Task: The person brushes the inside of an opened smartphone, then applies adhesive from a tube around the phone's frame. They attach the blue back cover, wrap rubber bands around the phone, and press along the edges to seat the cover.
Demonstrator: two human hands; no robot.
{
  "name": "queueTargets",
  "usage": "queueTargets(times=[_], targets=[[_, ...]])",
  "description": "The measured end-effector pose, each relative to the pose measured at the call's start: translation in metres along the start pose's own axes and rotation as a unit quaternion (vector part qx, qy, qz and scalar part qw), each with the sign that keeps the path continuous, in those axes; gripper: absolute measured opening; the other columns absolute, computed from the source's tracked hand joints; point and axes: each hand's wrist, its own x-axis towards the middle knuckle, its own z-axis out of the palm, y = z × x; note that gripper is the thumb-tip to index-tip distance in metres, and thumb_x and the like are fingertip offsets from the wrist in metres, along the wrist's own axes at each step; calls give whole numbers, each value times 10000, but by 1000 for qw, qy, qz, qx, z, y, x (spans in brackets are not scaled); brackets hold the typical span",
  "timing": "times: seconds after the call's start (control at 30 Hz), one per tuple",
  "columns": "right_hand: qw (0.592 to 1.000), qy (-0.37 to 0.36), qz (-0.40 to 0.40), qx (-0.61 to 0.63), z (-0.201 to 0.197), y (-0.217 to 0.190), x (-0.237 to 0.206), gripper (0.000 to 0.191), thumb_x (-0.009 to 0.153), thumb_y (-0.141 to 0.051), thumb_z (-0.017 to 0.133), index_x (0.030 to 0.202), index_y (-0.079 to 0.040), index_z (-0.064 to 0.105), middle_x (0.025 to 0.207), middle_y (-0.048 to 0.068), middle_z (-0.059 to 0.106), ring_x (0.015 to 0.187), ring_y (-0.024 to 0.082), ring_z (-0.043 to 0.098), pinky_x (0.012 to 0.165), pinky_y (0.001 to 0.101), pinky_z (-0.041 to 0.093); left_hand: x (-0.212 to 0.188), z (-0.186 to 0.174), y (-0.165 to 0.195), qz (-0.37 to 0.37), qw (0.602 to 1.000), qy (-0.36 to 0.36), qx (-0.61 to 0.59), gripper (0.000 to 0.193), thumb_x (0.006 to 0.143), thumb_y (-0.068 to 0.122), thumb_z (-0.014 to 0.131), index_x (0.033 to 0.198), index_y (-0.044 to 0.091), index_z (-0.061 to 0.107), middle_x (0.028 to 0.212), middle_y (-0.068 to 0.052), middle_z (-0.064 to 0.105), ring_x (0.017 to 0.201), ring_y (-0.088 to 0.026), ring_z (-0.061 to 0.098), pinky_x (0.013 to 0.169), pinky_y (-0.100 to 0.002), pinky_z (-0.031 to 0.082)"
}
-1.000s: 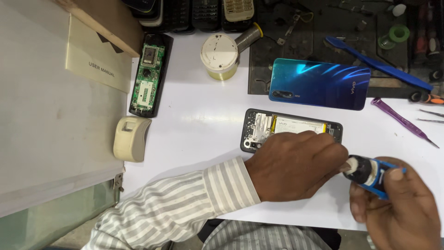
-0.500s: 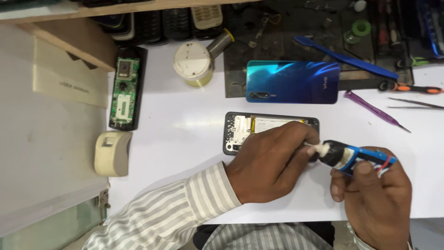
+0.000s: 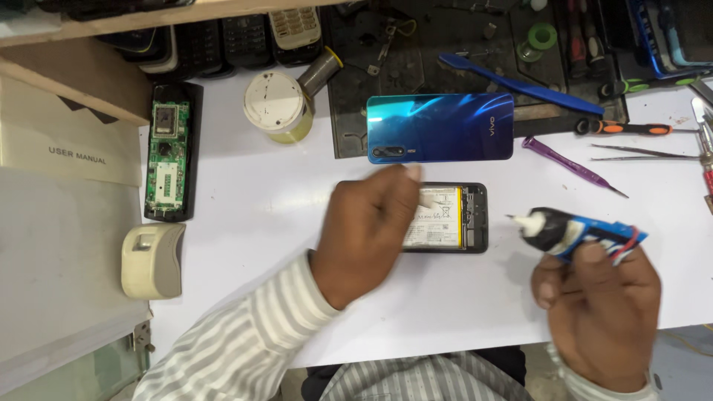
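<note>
An opened smartphone [image 3: 445, 219] is laid face down on the white bench [image 3: 252, 245], its battery and inner frame exposed so that the inside can be reached. Its left end is covered by the left hand [image 3: 371, 234], blurred, with the fingers curled loosely over it; whether anything is pinched there cannot be told. A blue adhesive tube [image 3: 575, 232] is held in the right hand [image 3: 601, 308], the grip closed around the tube's rear end, with the white nozzle pointed left toward the phone yet kept just clear of it. The detached blue back cover [image 3: 440, 128] is set apart above, on a dark work mat [image 3: 349, 141], beside a blue pry tool [image 3: 520, 85] and a purple spudger [image 3: 572, 165].
</note>
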Motion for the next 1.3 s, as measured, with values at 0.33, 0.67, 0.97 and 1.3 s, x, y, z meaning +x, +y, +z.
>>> queueTargets(times=[0.33,0.67,0.97,1.3], targets=[[997,-41,56,47,-9,6,6,279,1144,-194,554,1209,67,625,950,179,658,687,217,570,589,355,435,21,-19,-15,-257,885,-47,-386,254,1019,227,571,862,29,588,774,-110,703,602,-190,712,457,-281,550],[999,-49,-6,-2,10,11,0,223,1118,-133,572,1281,17,594,1021,183,692,749,239,600,628,364,467,-2,6,-3,-72,960,-152,-224,110,1028,115,634,1093,36,594,908,-12,641,740,-43,556,621,-227,470],[960,-60,-148,-231,37,9,-12,169,1073,-91,621,1176,33,569,962,163,663,697,168,633,623,305,536,-7,8,0,-33,984,-143,-99,191,1066,144,544,926,17,573,736,-7,555,662,-76,490,586,-273,438],[962,-28,-169,-212,42,9,-20,180,1110,-112,630,1148,43,545,958,176,653,718,168,645,644,294,533,1,3,-19,-68,992,-18,-104,336,1094,194,559,816,6,545,672,7,485,654,-46,392,555,-263,375]])
